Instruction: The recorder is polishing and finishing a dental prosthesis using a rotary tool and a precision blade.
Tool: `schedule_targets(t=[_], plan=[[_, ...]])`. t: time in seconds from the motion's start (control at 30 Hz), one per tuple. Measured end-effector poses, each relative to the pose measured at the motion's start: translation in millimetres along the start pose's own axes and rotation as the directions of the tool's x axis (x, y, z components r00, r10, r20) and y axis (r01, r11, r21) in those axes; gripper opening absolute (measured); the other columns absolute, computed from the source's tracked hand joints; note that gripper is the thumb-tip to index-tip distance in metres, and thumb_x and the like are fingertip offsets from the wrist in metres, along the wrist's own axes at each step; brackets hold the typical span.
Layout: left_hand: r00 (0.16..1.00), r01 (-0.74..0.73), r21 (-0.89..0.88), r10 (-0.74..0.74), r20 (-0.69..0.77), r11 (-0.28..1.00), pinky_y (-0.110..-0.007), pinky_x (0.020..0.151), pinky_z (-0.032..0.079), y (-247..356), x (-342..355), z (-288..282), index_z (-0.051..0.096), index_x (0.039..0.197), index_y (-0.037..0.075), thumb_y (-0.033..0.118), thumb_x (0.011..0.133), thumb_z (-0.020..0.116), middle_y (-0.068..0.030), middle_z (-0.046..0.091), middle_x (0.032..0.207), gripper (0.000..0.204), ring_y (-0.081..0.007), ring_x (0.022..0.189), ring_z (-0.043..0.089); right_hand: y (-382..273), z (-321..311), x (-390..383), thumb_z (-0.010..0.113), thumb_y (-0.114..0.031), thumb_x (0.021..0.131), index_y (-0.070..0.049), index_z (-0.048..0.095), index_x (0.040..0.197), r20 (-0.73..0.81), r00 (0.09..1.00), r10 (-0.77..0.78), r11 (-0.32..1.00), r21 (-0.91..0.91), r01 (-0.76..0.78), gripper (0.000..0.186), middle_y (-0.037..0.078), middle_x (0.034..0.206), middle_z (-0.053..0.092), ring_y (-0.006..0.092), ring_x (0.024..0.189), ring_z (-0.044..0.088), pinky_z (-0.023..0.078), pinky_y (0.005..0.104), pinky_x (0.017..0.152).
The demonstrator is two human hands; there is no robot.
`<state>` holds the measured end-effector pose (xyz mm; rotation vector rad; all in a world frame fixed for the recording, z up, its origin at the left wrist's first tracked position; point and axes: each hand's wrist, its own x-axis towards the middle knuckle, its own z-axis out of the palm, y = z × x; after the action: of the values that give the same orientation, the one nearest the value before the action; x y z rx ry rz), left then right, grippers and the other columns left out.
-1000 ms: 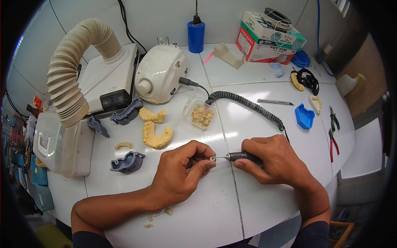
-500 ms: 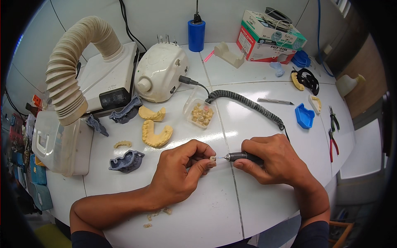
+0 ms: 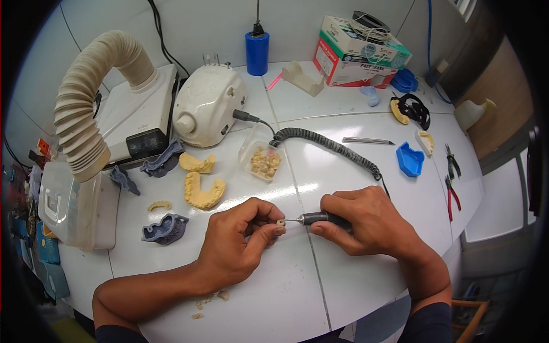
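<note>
Head view: a small pale tooth piece [image 3: 280,222] sits near the front middle of the white worktable [image 3: 320,297], pinched between the thumb and fingertips of the left hand [image 3: 237,246]. The fingers are curled tight around it, leaving only its right end exposed. The left forearm enters from the lower left and lies flat on the table.

The thin bur of a dark rotary handpiece [image 3: 320,218] meets the exposed end of the piece. The right hand [image 3: 366,226] is closed around the handpiece in a pen-like hold, wrist resting on the table, forearm entering from the lower right.

A coiled black cord [image 3: 329,146] runs from the handpiece up to the white motor control unit [image 3: 207,111]. Yellow dental casts [image 3: 203,191] lie left of the hands, with a clear box of small casts [image 3: 264,162] behind them. A ribbed extraction hose [image 3: 86,103] arches at far left.
</note>
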<state>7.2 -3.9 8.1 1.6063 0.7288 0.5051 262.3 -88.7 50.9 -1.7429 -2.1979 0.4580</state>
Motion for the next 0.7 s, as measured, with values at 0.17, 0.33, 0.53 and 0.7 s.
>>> schedule_targets(t=[0.17, 0.33, 0.53, 0.7], plan=[[0.998, 0.039, -0.068, -0.042, -0.046, 0.997, -0.024, 0.078, 0.061, -5.1, -4.6, -1.8, 0.064, 0.116, -0.005, -0.003, 0.106, 0.066, -0.0085, 0.076, 0.1, 0.01, -0.0102, 0.089, 0.073, -2.3, 3.1, 6.4, 0.068, -0.052, 0.105, -0.007, 0.068, 0.088, 0.063, 0.998, 0.0, 0.998, 0.056, -0.003, 0.048, 0.011, 0.067, 0.064, 0.0371, 0.058, 0.064, 0.046, 0.049, 0.058], [1.0, 0.024, -0.004, -0.024, -0.015, 1.0, -0.024, 0.078, 0.061, -3.1, -1.3, -1.7, 0.065, 0.116, -0.006, -0.003, 0.106, 0.066, -0.0089, 0.076, 0.101, 0.011, -0.0102, 0.089, 0.073, -0.4, 1.8, 1.7, 0.069, -0.054, 0.105, -0.008, 0.068, 0.088, 0.037, 0.999, 0.014, 1.0, 0.016, -0.014, 0.048, 0.012, 0.066, 0.065, 0.0359, 0.058, 0.064, 0.044, 0.0472, 0.056], [1.0, 0.01, 0.013, -0.01, -0.015, 1.0, -0.024, 0.078, 0.061, 0.9, -1.5, -0.8, 0.065, 0.115, -0.006, -0.003, 0.106, 0.067, -0.0097, 0.076, 0.101, 0.011, -0.0096, 0.089, 0.073, 0.7, 1.9, 2.4, 0.068, -0.053, 0.105, -0.008, 0.067, 0.087, 0.022, 1.0, 0.007, 1.0, 0.025, -0.007, 0.049, 0.011, 0.066, 0.064, 0.0353, 0.058, 0.064, 0.044, 0.0472, 0.055], [1.0, -0.002, -0.014, 0.001, -0.014, 1.0, -0.024, 0.078, 0.061, -2.7, -2.0, -1.5, 0.065, 0.115, -0.006, -0.002, 0.105, 0.068, -0.0097, 0.076, 0.101, 0.011, -0.0092, 0.088, 0.072, -0.6, 2.2, 2.7, 0.068, -0.053, 0.105, -0.008, 0.067, 0.087, 0.034, 0.999, 0.006, 1.0, 0.017, -0.007, 0.049, 0.011, 0.066, 0.064, 0.0355, 0.057, 0.063, 0.044, 0.0472, 0.055]])
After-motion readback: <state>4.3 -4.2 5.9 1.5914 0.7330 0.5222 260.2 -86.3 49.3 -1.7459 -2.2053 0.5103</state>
